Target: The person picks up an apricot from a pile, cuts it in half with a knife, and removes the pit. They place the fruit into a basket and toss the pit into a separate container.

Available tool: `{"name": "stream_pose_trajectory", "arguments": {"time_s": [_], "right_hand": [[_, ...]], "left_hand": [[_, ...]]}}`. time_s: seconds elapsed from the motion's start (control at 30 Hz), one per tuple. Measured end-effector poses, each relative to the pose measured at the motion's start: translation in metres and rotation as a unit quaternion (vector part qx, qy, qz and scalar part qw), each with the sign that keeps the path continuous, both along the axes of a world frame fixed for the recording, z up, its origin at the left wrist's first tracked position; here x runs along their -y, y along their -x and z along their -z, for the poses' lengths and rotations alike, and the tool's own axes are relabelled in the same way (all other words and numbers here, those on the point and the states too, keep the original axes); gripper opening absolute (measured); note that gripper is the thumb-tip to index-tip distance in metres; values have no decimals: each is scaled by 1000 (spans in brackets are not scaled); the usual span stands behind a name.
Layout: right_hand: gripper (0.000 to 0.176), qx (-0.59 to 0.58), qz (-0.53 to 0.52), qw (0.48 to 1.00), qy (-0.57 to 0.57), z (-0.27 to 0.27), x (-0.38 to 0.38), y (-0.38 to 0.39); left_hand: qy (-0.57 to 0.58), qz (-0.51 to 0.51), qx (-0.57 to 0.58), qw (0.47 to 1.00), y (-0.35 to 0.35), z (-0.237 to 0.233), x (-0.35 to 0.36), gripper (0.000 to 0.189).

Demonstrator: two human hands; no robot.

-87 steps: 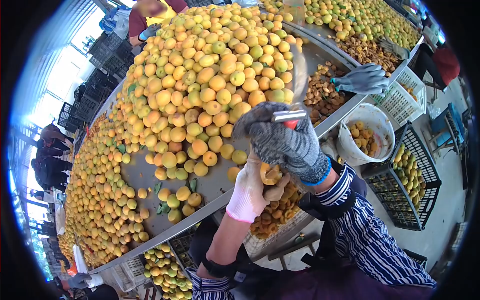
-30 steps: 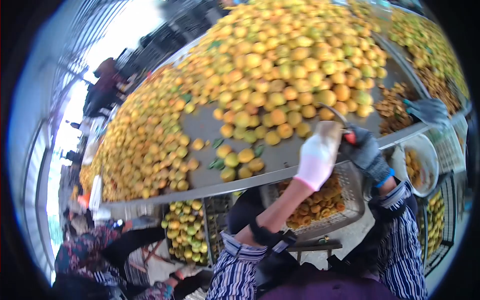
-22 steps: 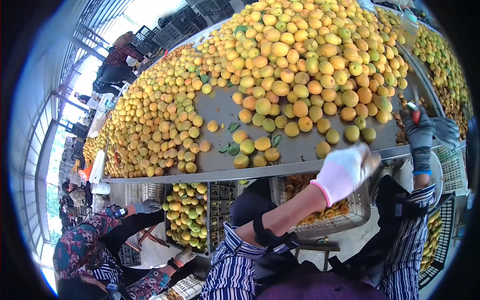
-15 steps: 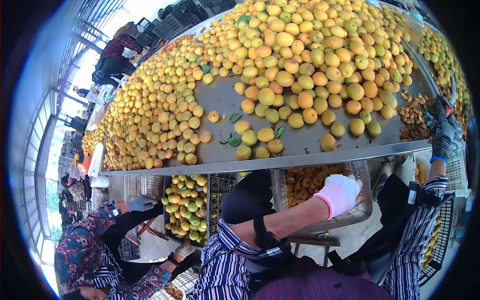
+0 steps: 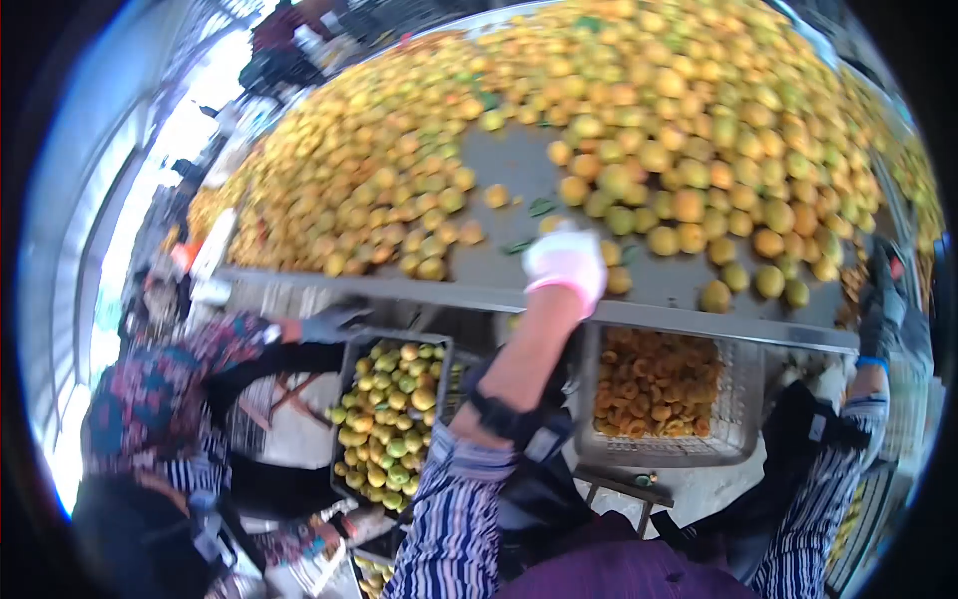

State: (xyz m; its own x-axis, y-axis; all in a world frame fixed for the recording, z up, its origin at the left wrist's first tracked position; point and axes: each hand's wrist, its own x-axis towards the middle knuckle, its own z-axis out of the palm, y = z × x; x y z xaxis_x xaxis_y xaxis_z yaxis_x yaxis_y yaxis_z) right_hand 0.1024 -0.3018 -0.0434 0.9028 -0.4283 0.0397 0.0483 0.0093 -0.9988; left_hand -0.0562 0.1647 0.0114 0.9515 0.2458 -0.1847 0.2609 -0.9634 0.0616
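Left hand [image 5: 566, 262], white and pink glove: extended over the near part of the metal surface [image 5: 509, 165], just past its front edge [image 5: 699, 325]. We see mainly the back of the glove, blurred; the fingers are hidden. We cannot tell how far open they are, or whether they have hold of a fruit.

Key relation: the small cluster lies right around this hand. One fruit [image 5: 618, 281] sits just beside it on the right, resting on the surface; another [image 5: 552, 224] shows past the glove on the far side. Leaves [image 5: 516, 247] lie close on the left. The fruits look round, so we record no long axis; in our judgement, the side of approach matters more than any turn of the wrist. The forearm comes in from the person's side, slanting up and to the right.

Right hand [image 5: 882, 292], dark glove: well apart, at the far right end of the front edge, near the brown pieces [image 5: 851, 284]. A red patch [image 5: 896, 267] shows at it; blur keeps us from naming the object or reading the grip. For the cluster, we judge the left hand clearly the nearer.

Basket [image 5: 671, 460] of cut fruit: below the front edge, nearer the body and to the right of the left hand. The large pile [image 5: 699, 165] lies beyond and to the right.
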Motion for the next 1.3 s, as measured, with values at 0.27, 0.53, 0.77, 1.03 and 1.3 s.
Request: {"name": "stream_pose_trajectory", "arguments": {"time_s": [0.27, 0.53, 0.77, 1.03, 1.3], "right_hand": [[16, -17, -21, 999, -33, 3, -27, -13], [23, 10, -67, 997, 28, -69, -130, 76], [33, 22, -51, 995, 85, 22, -14, -25], [32, -8, -91, 993, 75, 23, -19, 0], [24, 11, -158, 946, -283, -38, -82, 58]], "left_hand": [[77, -202, -83, 973, -24, 26, -23, 48], [177, -194, 82, 961, 6, 29, -46, 62], [458, -215, 350, 789, 156, 18, -122, 51], [-49, -510, 175, 840, 390, 27, -194, 51], [-29, -333, 302, 893, 331, -61, -98, 23]]}}
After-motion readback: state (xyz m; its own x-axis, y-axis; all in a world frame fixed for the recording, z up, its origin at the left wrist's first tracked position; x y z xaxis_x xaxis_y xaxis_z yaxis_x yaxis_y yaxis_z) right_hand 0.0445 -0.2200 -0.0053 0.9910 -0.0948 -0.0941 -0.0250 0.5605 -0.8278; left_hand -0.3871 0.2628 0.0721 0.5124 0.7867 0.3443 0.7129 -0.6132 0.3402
